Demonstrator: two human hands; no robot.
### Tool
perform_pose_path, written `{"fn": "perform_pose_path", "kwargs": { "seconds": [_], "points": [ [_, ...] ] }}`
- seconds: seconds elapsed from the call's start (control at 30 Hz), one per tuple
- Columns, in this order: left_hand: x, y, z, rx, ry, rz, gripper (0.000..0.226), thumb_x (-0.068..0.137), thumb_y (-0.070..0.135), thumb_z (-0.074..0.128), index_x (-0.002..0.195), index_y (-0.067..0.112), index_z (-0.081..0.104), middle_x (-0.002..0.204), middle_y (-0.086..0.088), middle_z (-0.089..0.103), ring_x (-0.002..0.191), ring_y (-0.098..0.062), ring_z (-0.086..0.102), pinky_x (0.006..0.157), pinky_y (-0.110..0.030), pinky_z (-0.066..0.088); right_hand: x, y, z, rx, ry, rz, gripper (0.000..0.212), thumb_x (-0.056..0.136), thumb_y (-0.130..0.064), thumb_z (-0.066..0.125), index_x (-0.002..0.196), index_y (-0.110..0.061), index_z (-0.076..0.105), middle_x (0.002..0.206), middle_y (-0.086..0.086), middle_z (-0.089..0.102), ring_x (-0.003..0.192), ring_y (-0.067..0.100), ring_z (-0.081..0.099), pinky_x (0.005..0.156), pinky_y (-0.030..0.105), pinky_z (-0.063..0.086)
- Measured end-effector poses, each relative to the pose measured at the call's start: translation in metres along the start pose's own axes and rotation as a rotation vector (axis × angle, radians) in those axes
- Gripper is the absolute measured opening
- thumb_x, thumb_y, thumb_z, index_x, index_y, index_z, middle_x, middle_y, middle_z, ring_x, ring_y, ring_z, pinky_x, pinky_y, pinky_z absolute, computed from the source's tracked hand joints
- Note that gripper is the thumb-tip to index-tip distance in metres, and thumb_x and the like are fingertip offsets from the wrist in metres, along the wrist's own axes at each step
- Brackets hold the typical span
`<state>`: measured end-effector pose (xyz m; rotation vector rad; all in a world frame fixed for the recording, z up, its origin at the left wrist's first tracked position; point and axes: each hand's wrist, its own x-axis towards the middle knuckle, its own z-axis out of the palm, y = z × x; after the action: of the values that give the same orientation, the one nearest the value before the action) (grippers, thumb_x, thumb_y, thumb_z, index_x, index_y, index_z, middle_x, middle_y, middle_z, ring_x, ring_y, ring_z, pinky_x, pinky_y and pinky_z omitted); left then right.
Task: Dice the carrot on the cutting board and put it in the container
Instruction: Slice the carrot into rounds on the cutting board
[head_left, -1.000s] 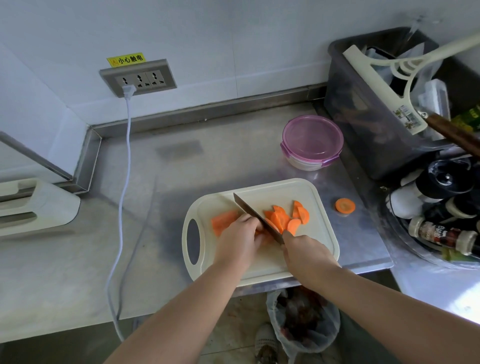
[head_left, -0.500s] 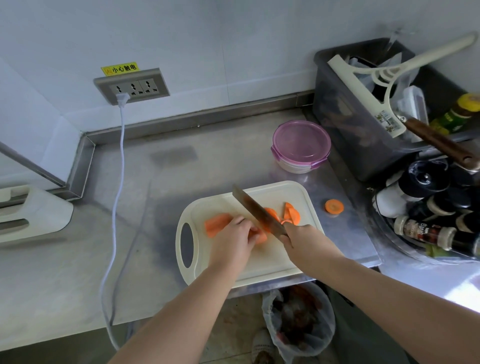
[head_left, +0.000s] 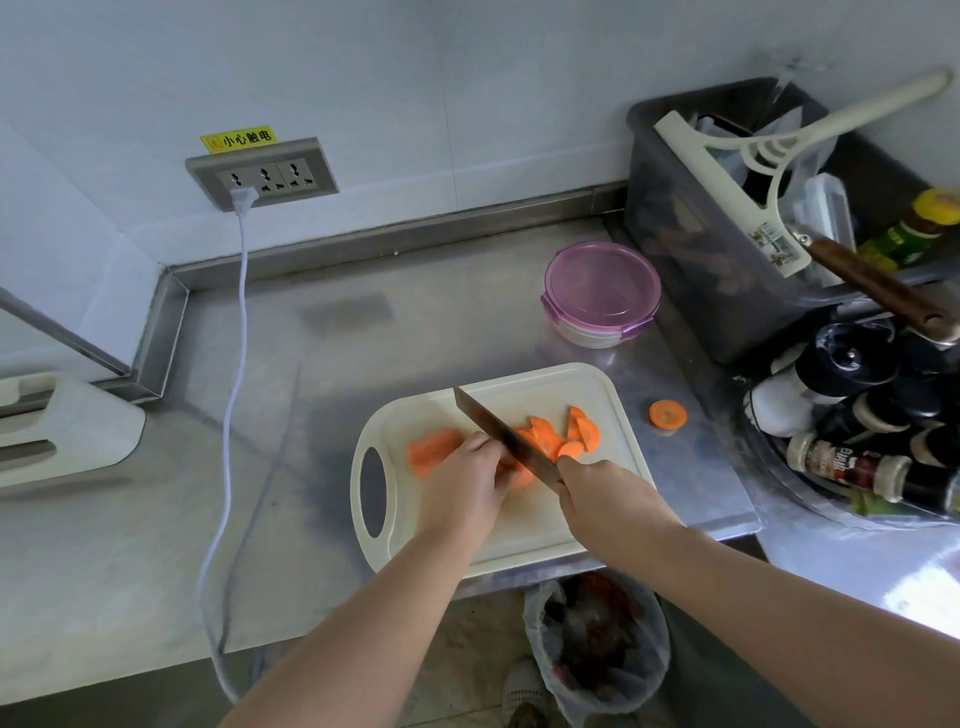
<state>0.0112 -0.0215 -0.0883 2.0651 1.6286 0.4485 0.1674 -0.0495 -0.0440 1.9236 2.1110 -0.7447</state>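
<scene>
A cream cutting board (head_left: 540, 525) lies at the counter's front edge. On it my left hand (head_left: 465, 480) presses down the uncut carrot piece (head_left: 431, 451), whose end sticks out to the left. My right hand (head_left: 605, 501) grips a knife (head_left: 501, 439) with its blade slanting down across the carrot just right of my left fingers. Cut carrot slices (head_left: 563, 436) pile up right of the blade. A round container with a purple lid (head_left: 602, 291), closed, stands behind the board.
One carrot slice (head_left: 667, 414) lies on the steel counter right of the board. A dark bin with a squeegee (head_left: 727, 218) and several bottles (head_left: 857, 431) crowd the right. A white cord (head_left: 236, 374) runs from the wall socket. A bagged waste bin (head_left: 597, 644) sits below the counter edge.
The knife lifted half a second ago and has come back down onto the carrot, a little further left. My left hand has barely shifted; the view has drifted slightly.
</scene>
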Motion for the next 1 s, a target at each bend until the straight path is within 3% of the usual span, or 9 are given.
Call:
{"fn": "perform_pose_path", "kwargs": {
  "seconds": [0.23,0.33,0.43,0.57,0.63,0.7,0.77,0.87,1.0],
  "points": [
    [0.001,-0.004,0.004,-0.015,-0.019,-0.007,0.017,0.089,0.024,0.063,0.101,0.014,0.068,0.106,0.002,0.064,0.099,-0.018,0.06,0.078,-0.034,0.047,0.002,-0.001,0.008,-0.041,-0.022,0.012,0.02,0.1,-0.014,0.035,0.118,-0.014,0.043,0.067,-0.003,0.038,0.065,0.021,0.047,0.045,0.025,0.026],
    [0.002,-0.006,0.005,-0.013,-0.029,-0.006,0.015,0.088,0.023,0.064,0.1,0.015,0.068,0.106,0.003,0.064,0.097,-0.02,0.061,0.077,-0.036,0.048,0.006,-0.002,0.012,-0.043,-0.039,0.031,0.021,0.1,-0.013,0.036,0.12,-0.014,0.043,0.067,-0.003,0.039,0.068,0.022,0.049,0.049,0.027,0.033],
    [0.002,-0.006,0.004,0.0,-0.032,0.002,0.014,0.089,0.021,0.062,0.1,0.015,0.067,0.109,0.005,0.062,0.098,-0.018,0.06,0.075,-0.031,0.046,0.011,-0.005,0.014,-0.026,-0.066,0.056,0.024,0.1,-0.012,0.037,0.122,-0.014,0.043,0.076,0.001,0.047,0.074,0.024,0.052,0.061,0.031,0.039],
    [0.002,-0.006,0.003,0.049,-0.023,0.004,0.014,0.09,0.024,0.06,0.1,0.015,0.066,0.108,0.006,0.06,0.094,-0.016,0.059,0.069,-0.027,0.04,0.015,-0.005,0.02,0.007,-0.076,0.068,0.028,0.099,-0.012,0.037,0.127,-0.013,0.04,0.083,0.004,0.051,0.074,0.024,0.051,0.063,0.032,0.04],
    [0.002,-0.007,0.004,0.04,-0.014,0.009,0.013,0.089,0.025,0.061,0.097,0.016,0.066,0.106,0.007,0.061,0.092,-0.016,0.06,0.071,-0.03,0.045,0.016,-0.001,0.019,0.046,-0.08,0.086,0.023,0.101,-0.018,0.035,0.122,-0.013,0.043,0.087,0.005,0.055,0.075,0.024,0.051,0.065,0.032,0.041],
    [0.001,-0.007,0.004,0.038,-0.011,0.005,0.011,0.089,0.026,0.062,0.096,0.018,0.067,0.103,0.008,0.061,0.089,-0.015,0.06,0.072,-0.033,0.047,0.018,0.005,0.016,0.146,-0.09,0.089,0.017,0.102,-0.024,0.034,0.103,-0.014,0.048,0.089,0.007,0.058,0.077,0.025,0.055,0.066,0.032,0.042],
    [0.0,-0.007,0.004,0.029,-0.002,0.004,0.011,0.088,0.025,0.063,0.095,0.018,0.068,0.1,0.008,0.062,0.089,-0.015,0.06,0.072,-0.035,0.048,0.019,0.009,0.011,0.298,-0.114,0.092,0.021,0.1,-0.023,0.034,0.083,-0.015,0.042,0.076,0.006,0.055,0.063,0.024,0.057,0.06,0.031,0.044],
    [-0.001,-0.007,0.003,0.022,-0.01,0.004,0.012,0.089,0.024,0.062,0.097,0.017,0.068,0.102,0.007,0.061,0.091,-0.015,0.06,0.074,-0.034,0.048,0.015,0.011,0.004,0.42,-0.105,0.123,0.022,0.098,-0.022,0.035,0.079,-0.011,0.042,0.076,0.012,0.058,0.043,0.019,0.052,0.055,0.03,0.044],
    [-0.002,-0.006,0.002,0.013,-0.006,0.013,0.015,0.09,0.026,0.063,0.098,0.015,0.068,0.103,0.007,0.059,0.091,-0.013,0.059,0.073,-0.025,0.043,0.006,0.008,0.0,0.294,-0.034,0.091,0.019,0.1,-0.026,0.034,0.086,-0.015,0.042,0.078,0.005,0.051,0.067,0.023,0.049,0.058,0.031,0.037]
  ]
}}
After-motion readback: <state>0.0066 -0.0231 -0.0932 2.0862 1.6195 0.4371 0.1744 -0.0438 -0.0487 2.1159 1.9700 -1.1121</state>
